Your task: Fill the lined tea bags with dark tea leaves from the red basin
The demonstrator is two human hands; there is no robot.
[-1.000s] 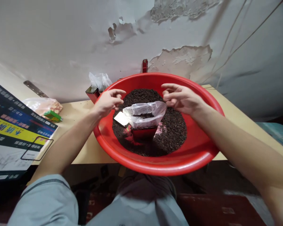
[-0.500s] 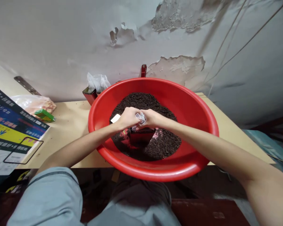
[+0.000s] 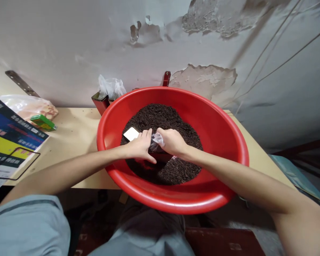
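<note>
A clear plastic bag (image 3: 158, 138) with dark contents pokes out of a dark red box-shaped tin (image 3: 162, 156). The tin stands among loose dark dried leaves, which look like tea (image 3: 160, 115), inside a wide red basin (image 3: 221, 131). My right hand (image 3: 173, 142) is closed round the gathered top of the bag. Just left of the bag is my left hand (image 3: 142, 145), its thumb and fingers spread at the tin's left side; whether it presses on the tin I cannot tell. Beyond it lies a bright white flat rectangular piece (image 3: 131, 133) on the leaves.
Behind the basin's left rim stands another red tin (image 3: 100, 102) with a plastic bag (image 3: 112, 87) sticking out. On the wooden table (image 3: 77, 131), further left, are a green box (image 3: 43, 122), a plastic packet (image 3: 29, 106) and a large printed box (image 3: 13, 135). A peeling wall (image 3: 82, 46) rises behind.
My left hand has let go of the bag's top, moved left and down, and spread its fingers. My right hand keeps hold of the bag's top. The view has shifted slightly.
</note>
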